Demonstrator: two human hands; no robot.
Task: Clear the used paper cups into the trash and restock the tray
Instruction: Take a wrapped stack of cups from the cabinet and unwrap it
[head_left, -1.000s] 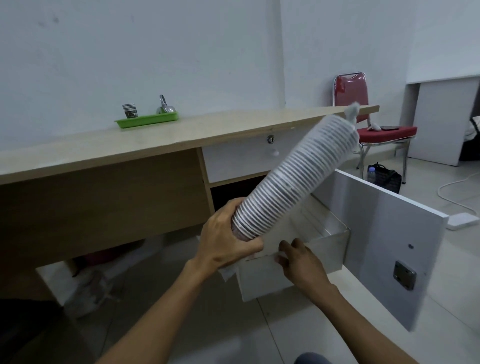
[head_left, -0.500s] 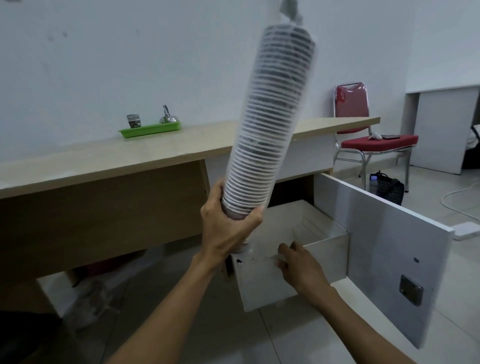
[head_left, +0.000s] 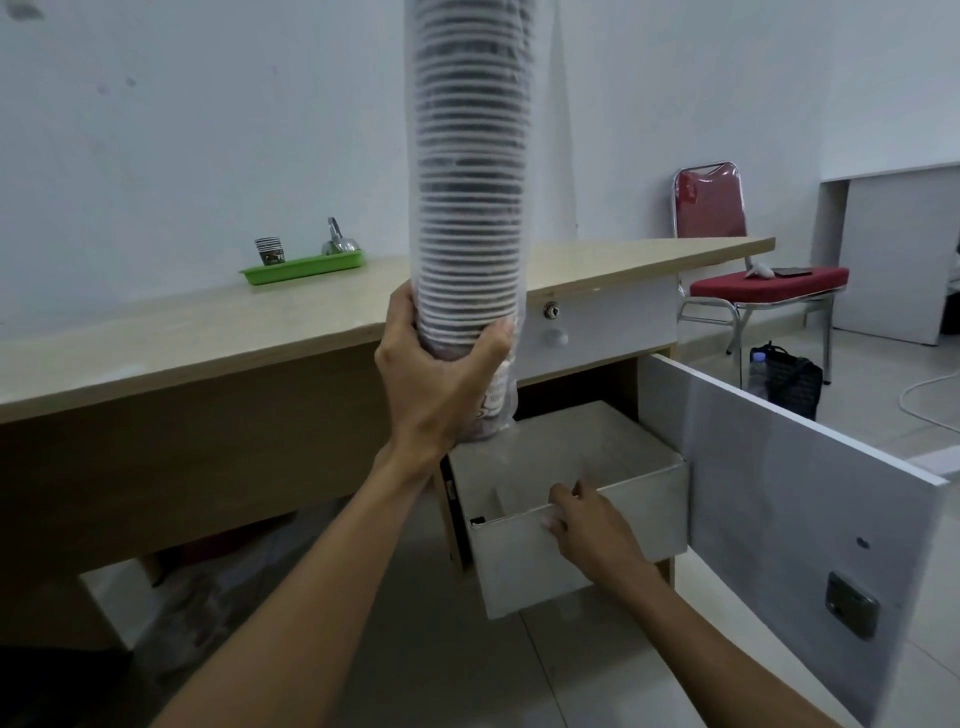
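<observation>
Though blurred, maybe lettering on cup (head_left: 269, 251)

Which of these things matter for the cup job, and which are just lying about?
Job: wrapped stack of cups, gripped by the left hand; open drawer, its front edge held by the right hand; green tray; lone cup on the tray.
Lying about: red chair; black bag.
</observation>
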